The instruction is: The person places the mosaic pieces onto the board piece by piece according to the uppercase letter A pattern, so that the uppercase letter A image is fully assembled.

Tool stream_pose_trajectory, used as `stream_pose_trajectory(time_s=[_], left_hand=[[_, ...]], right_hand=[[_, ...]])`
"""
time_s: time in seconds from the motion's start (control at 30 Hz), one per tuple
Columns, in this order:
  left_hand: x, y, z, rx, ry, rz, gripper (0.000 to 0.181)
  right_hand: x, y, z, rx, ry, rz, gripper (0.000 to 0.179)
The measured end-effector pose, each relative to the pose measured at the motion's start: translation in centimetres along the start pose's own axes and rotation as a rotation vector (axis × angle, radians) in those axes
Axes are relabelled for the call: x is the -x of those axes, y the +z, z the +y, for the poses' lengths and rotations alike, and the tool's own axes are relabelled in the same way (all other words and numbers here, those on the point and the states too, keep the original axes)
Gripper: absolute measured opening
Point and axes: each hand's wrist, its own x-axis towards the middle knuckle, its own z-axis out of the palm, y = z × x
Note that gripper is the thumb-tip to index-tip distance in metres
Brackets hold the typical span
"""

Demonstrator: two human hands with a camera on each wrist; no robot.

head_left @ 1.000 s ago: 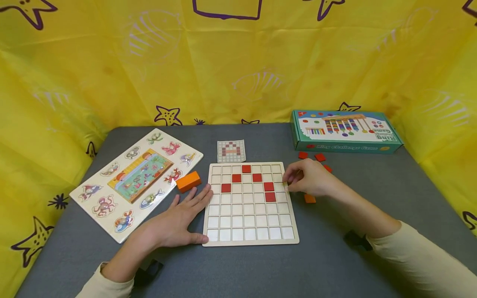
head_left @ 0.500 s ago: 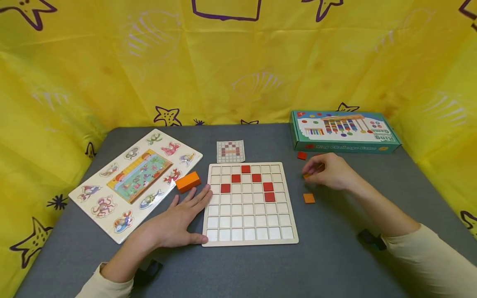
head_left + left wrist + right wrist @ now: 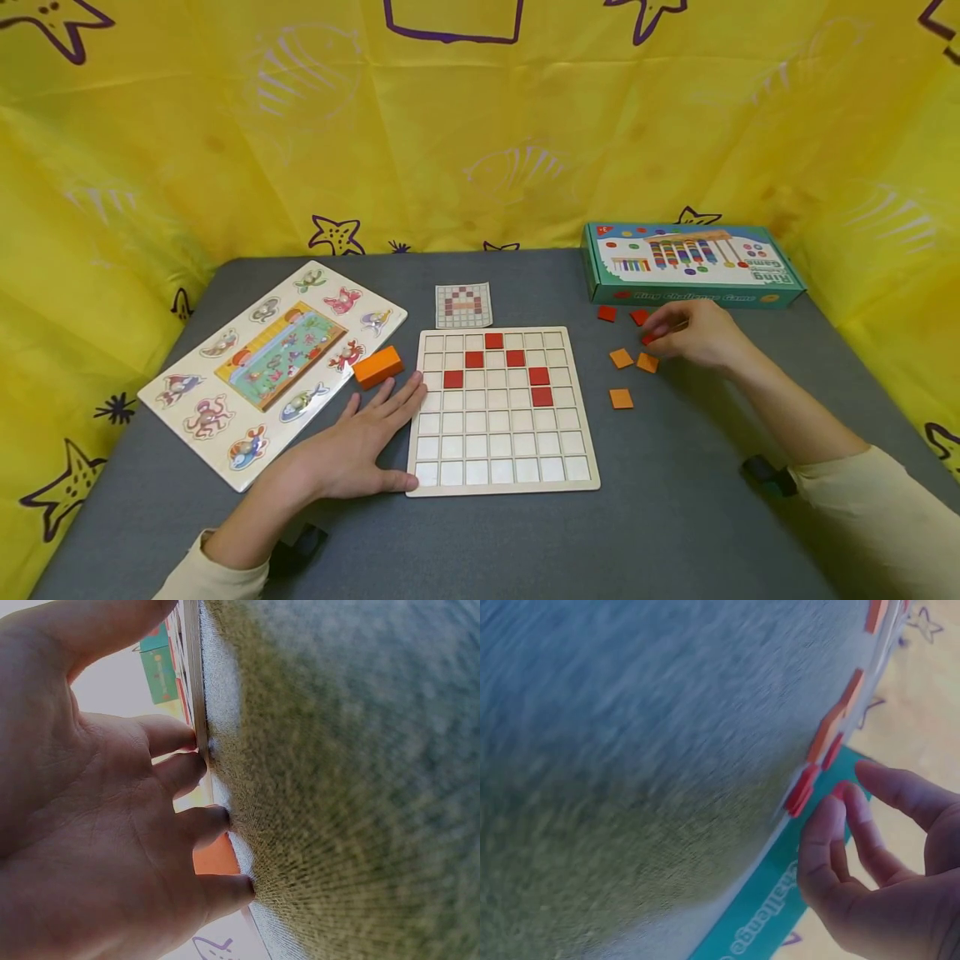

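A pale square grid board [image 3: 504, 423] lies mid-table, with several red tiles set in its upper cells. My left hand [image 3: 363, 442] lies spread beside its left edge, thumb and fingertips at the rim; the left wrist view shows those fingers [image 3: 202, 896] straight. Off the board's right side, my right hand [image 3: 693, 333] has bent fingers at a red tile [image 3: 648, 340], which they partly cover. Whether they pinch it is unclear, also in the right wrist view, where more red tiles [image 3: 802, 791] lie nearby. Three orange tiles [image 3: 621, 399] lie closer to the board.
A small pattern card [image 3: 463, 306] lies behind the board. At left are a picture puzzle board [image 3: 273, 367] and an orange block [image 3: 378, 367]. The green Ring Challenge Game box [image 3: 693, 265] stands back right, near two loose red tiles [image 3: 607, 313].
From the board's right edge my right hand has moved right, past the orange tiles, to the red tile. All three orange tiles are now uncovered. My left hand has stayed put.
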Motion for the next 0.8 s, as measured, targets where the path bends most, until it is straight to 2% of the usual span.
stream_pose_trajectory(time_s=[0.53, 0.8], left_hand=[[0.0, 0.0, -0.1, -0.001, 0.01, 0.003, 0.113], [0.0, 0.1, -0.1, -0.002, 0.008, 0.005, 0.113]], right_hand=[[-1.1, -0.5, 1.6, -0.05, 0.082, -0.037, 0.045], [-1.2, -0.3, 1.6, -0.043, 0.08, -0.047, 0.047]])
